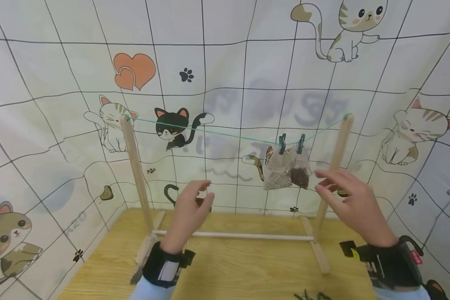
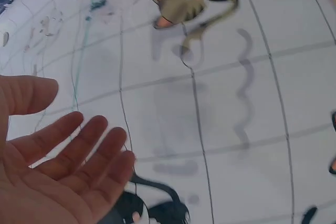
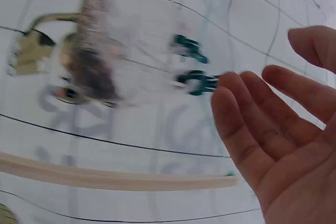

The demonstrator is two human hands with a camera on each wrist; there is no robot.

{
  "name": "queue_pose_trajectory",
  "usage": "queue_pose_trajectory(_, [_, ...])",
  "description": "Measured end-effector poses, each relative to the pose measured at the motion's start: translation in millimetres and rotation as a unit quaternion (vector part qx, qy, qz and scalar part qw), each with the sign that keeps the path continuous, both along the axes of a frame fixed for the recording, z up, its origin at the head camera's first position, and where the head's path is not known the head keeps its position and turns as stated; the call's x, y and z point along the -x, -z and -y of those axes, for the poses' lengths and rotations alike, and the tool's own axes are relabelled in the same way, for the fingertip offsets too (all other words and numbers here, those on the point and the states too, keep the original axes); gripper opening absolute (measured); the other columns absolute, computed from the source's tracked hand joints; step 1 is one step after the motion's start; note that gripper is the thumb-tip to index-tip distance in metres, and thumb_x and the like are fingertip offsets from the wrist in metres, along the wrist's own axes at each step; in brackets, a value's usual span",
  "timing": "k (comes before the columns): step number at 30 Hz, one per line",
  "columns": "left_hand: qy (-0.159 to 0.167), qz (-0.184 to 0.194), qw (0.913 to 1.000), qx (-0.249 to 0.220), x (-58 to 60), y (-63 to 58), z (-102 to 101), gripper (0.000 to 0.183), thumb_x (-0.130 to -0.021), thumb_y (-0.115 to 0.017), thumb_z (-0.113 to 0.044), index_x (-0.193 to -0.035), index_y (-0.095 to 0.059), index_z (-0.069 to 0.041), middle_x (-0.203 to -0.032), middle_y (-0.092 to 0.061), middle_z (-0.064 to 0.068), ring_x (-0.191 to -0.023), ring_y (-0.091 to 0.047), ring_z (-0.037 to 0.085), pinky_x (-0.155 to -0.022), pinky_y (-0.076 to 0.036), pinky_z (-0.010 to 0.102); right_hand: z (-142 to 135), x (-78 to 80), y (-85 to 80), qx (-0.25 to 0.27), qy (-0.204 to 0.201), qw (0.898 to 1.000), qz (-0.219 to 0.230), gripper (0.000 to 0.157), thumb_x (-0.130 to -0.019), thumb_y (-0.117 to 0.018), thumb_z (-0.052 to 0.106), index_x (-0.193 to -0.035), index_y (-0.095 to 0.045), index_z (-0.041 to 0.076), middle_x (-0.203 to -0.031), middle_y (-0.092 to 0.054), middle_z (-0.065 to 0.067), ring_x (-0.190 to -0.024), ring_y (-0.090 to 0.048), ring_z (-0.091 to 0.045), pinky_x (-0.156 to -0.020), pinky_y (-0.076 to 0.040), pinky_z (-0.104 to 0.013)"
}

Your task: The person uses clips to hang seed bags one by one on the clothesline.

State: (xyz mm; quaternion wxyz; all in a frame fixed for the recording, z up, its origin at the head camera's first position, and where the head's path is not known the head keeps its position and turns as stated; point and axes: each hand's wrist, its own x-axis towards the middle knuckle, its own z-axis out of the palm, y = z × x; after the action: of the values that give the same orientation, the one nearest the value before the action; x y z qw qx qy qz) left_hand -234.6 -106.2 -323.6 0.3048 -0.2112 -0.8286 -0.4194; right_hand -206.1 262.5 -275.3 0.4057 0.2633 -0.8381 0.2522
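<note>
Two clear plastic bags hang from a sagging green string (image 1: 217, 133) by dark green clothespins (image 1: 282, 143). One bag (image 1: 277, 180) holds pale grains, and the bag beside it (image 1: 301, 177) holds dark brown bits. To the right of the bags is my right hand (image 1: 354, 204), fingers loosely bent and nothing in them. In the right wrist view its fingertips (image 3: 223, 103) overlap one clothespin (image 3: 199, 82). My left hand (image 1: 189, 212) is raised below the string's left half, palm bare and fingers relaxed in the left wrist view.
A wooden post (image 1: 136, 171) and another post (image 1: 341, 143) carry the string, joined low by a white rod (image 1: 247, 236). Another bag (image 1: 138, 273) lies by the left foot, partly behind my left arm. Dark clips (image 1: 311, 296) lie at the table's front edge. Cat-print cloth hangs behind.
</note>
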Motion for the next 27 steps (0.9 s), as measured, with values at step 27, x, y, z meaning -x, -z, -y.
queue_pose_trajectory(27, [-0.137, -0.044, 0.982, 0.122, -24.6, 145.4, -0.7, 0.055, -0.089, -0.081, -0.017, -0.136, -0.06, 0.004, -0.132, -0.063, 0.023, -0.119, -0.062, 0.041, -0.096, -0.053, 0.057, 11.6, -16.7, 201.8, 0.1, 0.089, 0.988, 0.074, 0.045, -0.08, -0.082, -0.005, -0.123, -0.071, 0.0, -0.118, -0.065, -0.011, -0.093, -0.059, -0.003, -0.061, -0.05, -0.014])
